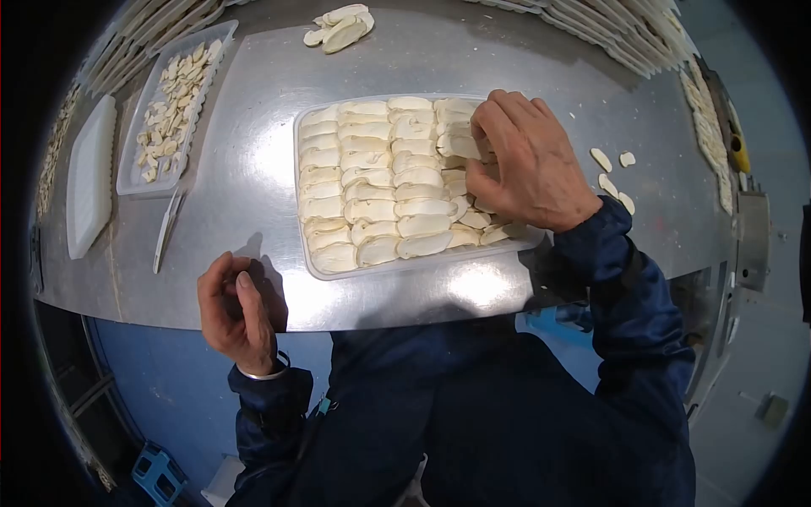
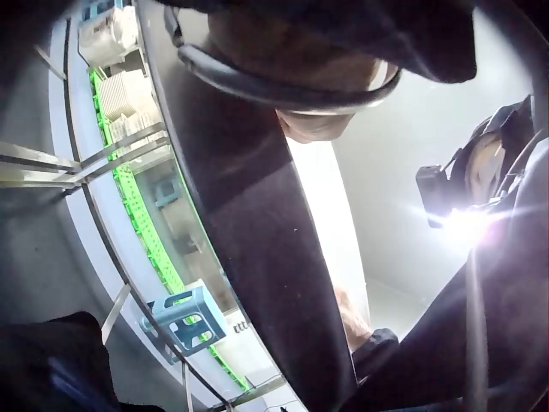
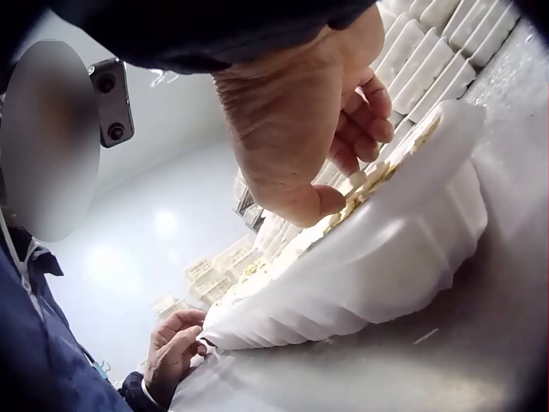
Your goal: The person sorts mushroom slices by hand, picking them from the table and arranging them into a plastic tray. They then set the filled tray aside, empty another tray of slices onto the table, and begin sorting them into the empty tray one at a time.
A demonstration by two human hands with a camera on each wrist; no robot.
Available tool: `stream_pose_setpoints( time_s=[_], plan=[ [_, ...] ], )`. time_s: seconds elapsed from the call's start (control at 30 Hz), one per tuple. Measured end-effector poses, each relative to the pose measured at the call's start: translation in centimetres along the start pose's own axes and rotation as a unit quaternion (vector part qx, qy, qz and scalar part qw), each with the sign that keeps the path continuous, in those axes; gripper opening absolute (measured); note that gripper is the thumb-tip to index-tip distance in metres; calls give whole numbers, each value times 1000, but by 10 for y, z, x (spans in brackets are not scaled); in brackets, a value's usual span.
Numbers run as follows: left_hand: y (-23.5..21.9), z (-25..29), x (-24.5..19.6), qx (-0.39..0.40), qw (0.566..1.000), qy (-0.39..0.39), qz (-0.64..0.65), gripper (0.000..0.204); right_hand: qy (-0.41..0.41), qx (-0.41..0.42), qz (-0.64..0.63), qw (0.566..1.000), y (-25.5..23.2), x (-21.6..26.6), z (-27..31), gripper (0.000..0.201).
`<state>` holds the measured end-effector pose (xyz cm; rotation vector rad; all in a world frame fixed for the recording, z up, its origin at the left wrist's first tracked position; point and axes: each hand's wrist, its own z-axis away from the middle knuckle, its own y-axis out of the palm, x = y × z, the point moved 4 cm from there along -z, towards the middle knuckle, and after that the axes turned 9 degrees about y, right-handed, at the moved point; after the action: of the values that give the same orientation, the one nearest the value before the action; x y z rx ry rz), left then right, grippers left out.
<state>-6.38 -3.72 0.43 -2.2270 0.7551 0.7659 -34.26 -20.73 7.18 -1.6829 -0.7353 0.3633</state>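
Note:
A white plastic tray point(image 1: 325, 275) on the metal table holds overlapping pale mushroom slices point(image 1: 369, 211) laid in columns. My right hand point(image 1: 536, 160) is over its right side, fingers and thumb curled about a mushroom slice point(image 1: 459, 145) at the upper end of the right column. Below the thumb, smaller slices point(image 1: 477, 220) lie loosely. In the right wrist view, the right hand's thumb and fingertips are right at the slices, just above the tray wall point(image 3: 377, 266). My left hand point(image 1: 236, 308) hangs loosely curled at the table's front edge, holding nothing.
A long tray point(image 1: 127, 173) of small mushroom pieces, a white tray point(image 1: 91, 177) and a white-handled knife or tool point(image 1: 169, 228) lie to the left. A pile of slices point(image 1: 342, 29) sits at the back. Loose pieces point(image 1: 606, 182) lie to the right, near stacked trays point(image 1: 608, 29).

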Motion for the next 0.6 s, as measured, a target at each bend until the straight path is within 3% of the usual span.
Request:
stream_pose_setpoints(
  time_s=[0.23,0.33,0.37,0.43,0.47,0.57,0.6],
  plan=[
    [-3,3,2,36,999,-16,-1,27,-2,-7,5,1000,-1,0,0,24],
    [-1,1,2,17,1000,0,-6,25,15,-28,-46,998,-9,-2,2,23],
    [0,0,2,7,1000,8,-8,25,70,-5,-113,991,-12,-7,2,23],
    [-1,0,2,6,1000,0,1,25,178,39,-239,954,-20,-21,7,22],
    [0,1,2,5,1000,-4,9,25,184,8,-289,940,-23,-31,11,17],
    [1,1,-1,2,1000,-17,20,25,329,42,-492,805,-25,-74,34,9],
    [0,3,3,6,1000,-20,22,25,340,43,-478,809,-28,-89,41,6]
  ],
)
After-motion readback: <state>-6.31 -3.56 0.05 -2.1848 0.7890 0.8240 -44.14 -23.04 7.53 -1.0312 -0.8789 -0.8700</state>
